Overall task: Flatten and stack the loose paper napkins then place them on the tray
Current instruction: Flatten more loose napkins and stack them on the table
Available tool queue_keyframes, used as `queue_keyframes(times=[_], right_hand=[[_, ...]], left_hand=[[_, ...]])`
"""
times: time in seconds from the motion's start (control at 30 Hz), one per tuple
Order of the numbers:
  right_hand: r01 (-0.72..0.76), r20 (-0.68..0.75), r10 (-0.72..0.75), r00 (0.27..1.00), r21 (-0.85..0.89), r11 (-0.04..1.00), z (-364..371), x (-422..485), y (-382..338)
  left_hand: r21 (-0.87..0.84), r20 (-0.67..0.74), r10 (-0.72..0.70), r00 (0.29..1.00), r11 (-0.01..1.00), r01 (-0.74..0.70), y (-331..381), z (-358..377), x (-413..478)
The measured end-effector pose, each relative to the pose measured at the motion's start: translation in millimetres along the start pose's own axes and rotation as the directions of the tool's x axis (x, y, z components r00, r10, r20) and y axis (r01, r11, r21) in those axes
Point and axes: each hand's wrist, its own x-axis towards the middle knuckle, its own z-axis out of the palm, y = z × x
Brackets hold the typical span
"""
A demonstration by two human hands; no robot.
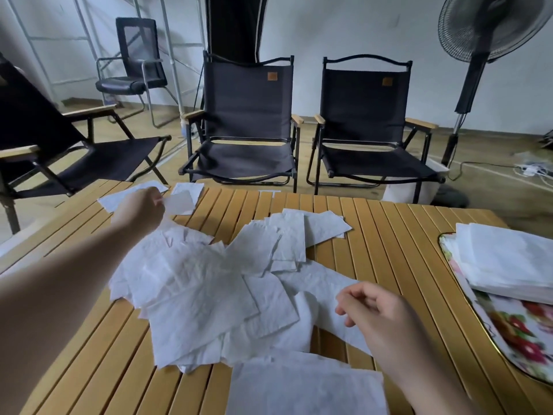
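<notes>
Loose white paper napkins [209,289] sprawl mid-frame on the slatted wooden table [389,235]. The left hand [143,208], outstretched upper left, pinches one blurred napkin [181,202]; the right hand [374,313], lower right, hovers loosely curled, empty. The floral tray [514,330], stacked, is cut off at right.

The tray [515,334] ran off the right edge, partly hidden under a stack [508,262]; the napkin [181,202] in the left hand [140,209] was blurred.
</notes>
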Motion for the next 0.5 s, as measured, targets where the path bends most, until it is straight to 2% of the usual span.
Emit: queue_keyframes(times=[0.1,0.17,0.23,0.33,0.43,0.5], right_hand=[[0.019,0.002,-0.019,1.0,-0.006,1.0,-2,-5,-2],[0.034,-0.009,-0.034,0.999,0.007,0.999,-5,-10,-4],[0.063,-0.021,-0.063,0.998,0.022,0.998,-7,-15,-6],[0.069,-0.039,-0.066,0.997,0.092,0.993,-11,-22,-8],[0.112,0.006,-0.116,0.993,0.213,0.971,-18,-31,-10],[0.145,0.062,-0.167,0.984,0.265,0.953,-24,-40,-14]], left_hand=[[-0.186,-0.027,-0.033,0.999,0.982,0.027,12,-34,-16],[-0.387,0.006,-0.068,0.998,0.92,0.065,31,-57,-34],[-0.607,0.092,-0.059,0.994,0.788,0.103,62,-80,-64],[-0.851,0.245,0.045,0.969,0.488,0.193,111,-112,-123],[-0.911,0.379,0.179,0.908,0.245,0.332,142,-131,-185],[-0.892,0.445,0.231,0.865,0.2,0.406,153,-134,-220]])
